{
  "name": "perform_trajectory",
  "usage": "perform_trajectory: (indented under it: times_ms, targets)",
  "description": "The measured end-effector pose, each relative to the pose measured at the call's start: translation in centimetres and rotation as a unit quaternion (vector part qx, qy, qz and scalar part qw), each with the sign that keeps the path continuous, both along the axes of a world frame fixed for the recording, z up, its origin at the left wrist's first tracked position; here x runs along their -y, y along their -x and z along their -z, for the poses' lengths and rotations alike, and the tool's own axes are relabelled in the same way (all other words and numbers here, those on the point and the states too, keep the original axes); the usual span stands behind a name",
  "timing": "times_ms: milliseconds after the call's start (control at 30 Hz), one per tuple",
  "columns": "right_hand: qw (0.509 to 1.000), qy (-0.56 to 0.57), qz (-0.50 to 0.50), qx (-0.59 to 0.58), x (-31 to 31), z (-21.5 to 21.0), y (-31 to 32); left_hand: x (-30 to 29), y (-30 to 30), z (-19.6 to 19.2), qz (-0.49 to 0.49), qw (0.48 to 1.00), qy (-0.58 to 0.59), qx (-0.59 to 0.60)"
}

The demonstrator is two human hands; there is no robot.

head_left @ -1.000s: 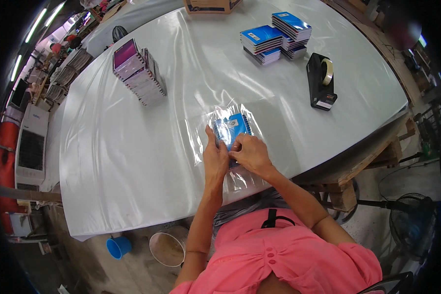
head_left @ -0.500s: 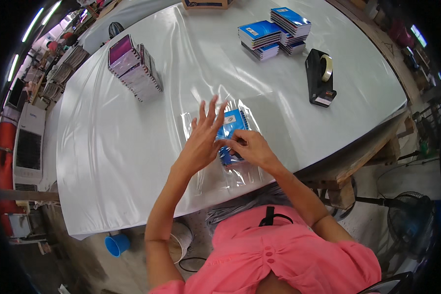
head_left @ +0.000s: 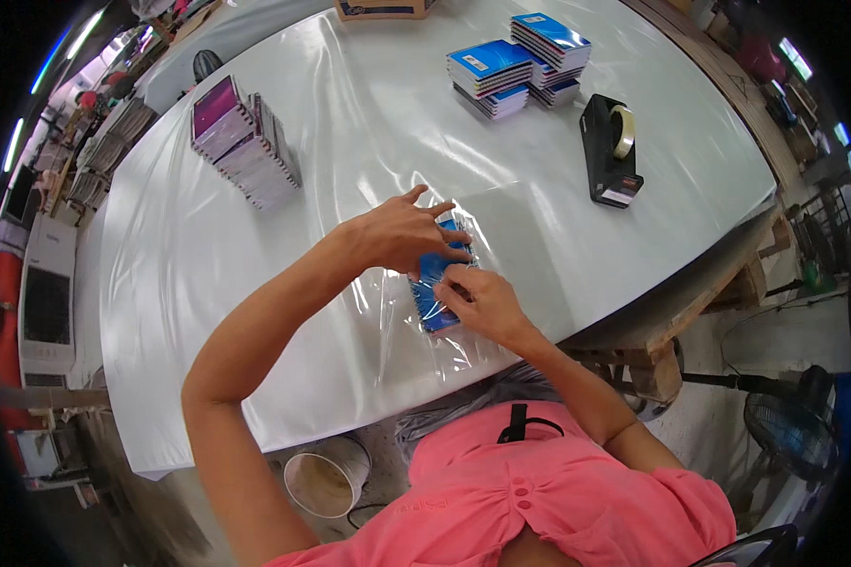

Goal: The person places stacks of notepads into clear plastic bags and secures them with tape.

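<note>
Near the middle of the frame, a small blue booklet (head_left: 437, 288) lies on the white worktop (head_left: 350, 142), wrapped in a sheet of clear plastic film (head_left: 444, 350) that spreads out toward the lower edge of the worktop. The left hand (head_left: 402, 231) rests on the booklet's upper end with its fingers spread and partly open, pressing down rather than gripping. The right hand (head_left: 477, 300) sits just below it, fingers curled and pinching the film against the booklet's lower right side. In the upper right of the frame, a black tape dispenser (head_left: 610, 151) stands well apart from the hands, and beyond it are stacks of blue booklets (head_left: 525, 61). In the upper left lies a stack of magenta-covered booklets (head_left: 246, 142). Below the worktop edge, a paper cup (head_left: 326, 482) sits on the floor.
</note>
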State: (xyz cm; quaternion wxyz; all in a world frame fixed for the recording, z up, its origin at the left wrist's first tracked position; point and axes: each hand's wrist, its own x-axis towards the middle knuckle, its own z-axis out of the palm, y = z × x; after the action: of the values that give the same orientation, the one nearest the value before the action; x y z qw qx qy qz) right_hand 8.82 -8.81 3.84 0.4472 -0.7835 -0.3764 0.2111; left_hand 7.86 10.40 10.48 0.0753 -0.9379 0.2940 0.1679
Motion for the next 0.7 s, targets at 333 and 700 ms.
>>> perform_trajectory:
  times_ms: [333,700]
  targets:
    - [0.992,-0.074,-0.086,-0.055,1.2,-0.1,-2.1,-1.7,1.9,3.7,0.025,0.984,0.103,0.146]
    - [0.926,-0.034,-0.243,0.288,3.8,1.2,-7.1,-0.6,2.7,6.0,-0.044,0.951,0.199,0.231]
